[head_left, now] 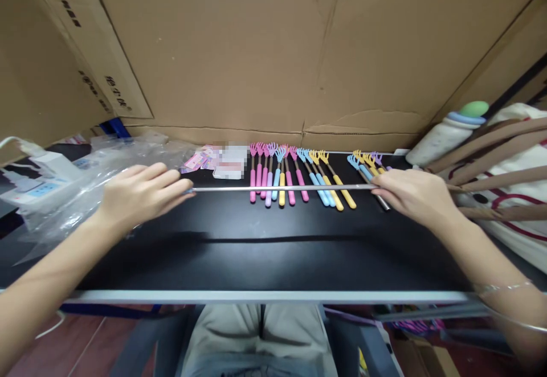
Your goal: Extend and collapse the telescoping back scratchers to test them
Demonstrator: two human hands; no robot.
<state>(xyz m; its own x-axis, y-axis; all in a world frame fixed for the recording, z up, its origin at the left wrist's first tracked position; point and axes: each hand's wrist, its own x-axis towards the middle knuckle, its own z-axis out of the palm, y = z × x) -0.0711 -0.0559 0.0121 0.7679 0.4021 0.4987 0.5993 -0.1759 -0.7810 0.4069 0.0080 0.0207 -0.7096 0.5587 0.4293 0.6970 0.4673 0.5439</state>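
A thin extended metal rod point(222, 189), looking like the drawn-out shaft of a telescopic back scratcher, is stretched level above the table between my two hands. My left hand point(139, 195) is closed round one end, where a bit of blue shows by the fingers. At the opposite end, my right hand point(412, 197) is closed too, and its fingers hide that tip. Behind the rod lies a row of short back scratchers with claw heads: pink point(253, 180), purple point(269, 193), blue point(314, 179) and yellow point(345, 193). A smaller group point(363, 160) lies partly behind my right hand.
Clear plastic bags point(106, 160) and a white charger point(60, 166) lie at the left. Printed cards point(203, 159) rest near the cardboard wall point(239, 52). To the right are a white bottle point(440, 138) and a bag with brown straps point(513, 177). The black table point(265, 269) has a pale front edge.
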